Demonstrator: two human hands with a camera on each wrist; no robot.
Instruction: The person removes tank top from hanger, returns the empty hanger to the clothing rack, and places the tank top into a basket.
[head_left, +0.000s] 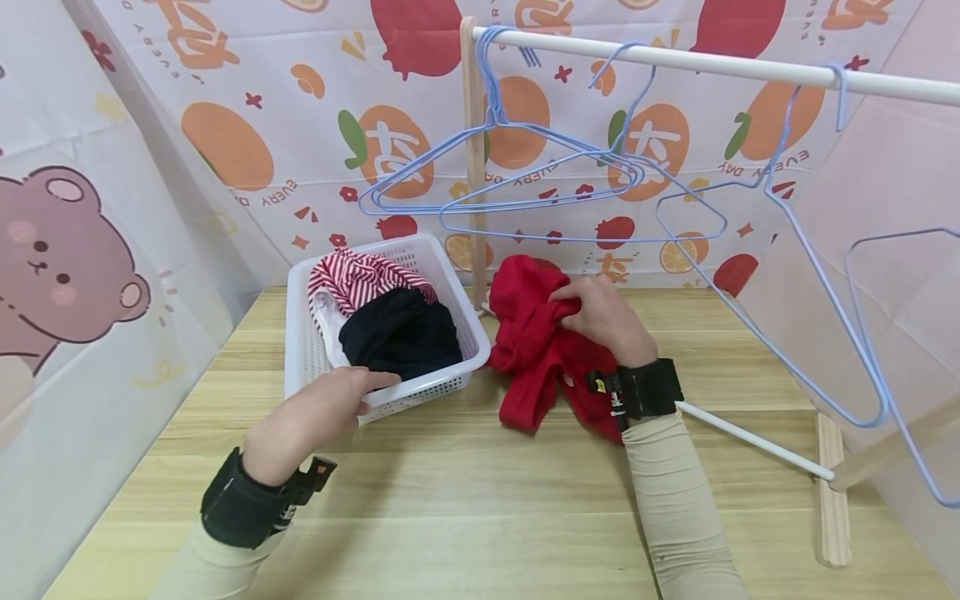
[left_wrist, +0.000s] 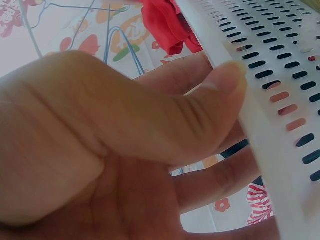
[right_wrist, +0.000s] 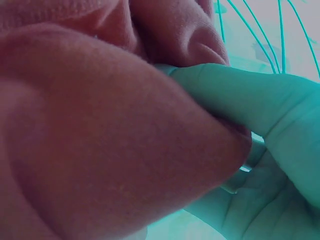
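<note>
My left hand grips the near rim of a white plastic basket. The left wrist view has the thumb outside the slotted wall and the other fingers over the inner side. Inside the basket lie a black cloth garment and a red-and-white striped garment. To the basket's right, my right hand holds a bunched red garment, whose lower parts spread down toward the table. In the right wrist view, a fold of the fabric sits between thumb and fingers.
A rack with a white rail stands over the table. Several blue wire hangers hang from it, one at the right reaching low near my right arm. The rack's wooden foot and lower white bar are at the right.
</note>
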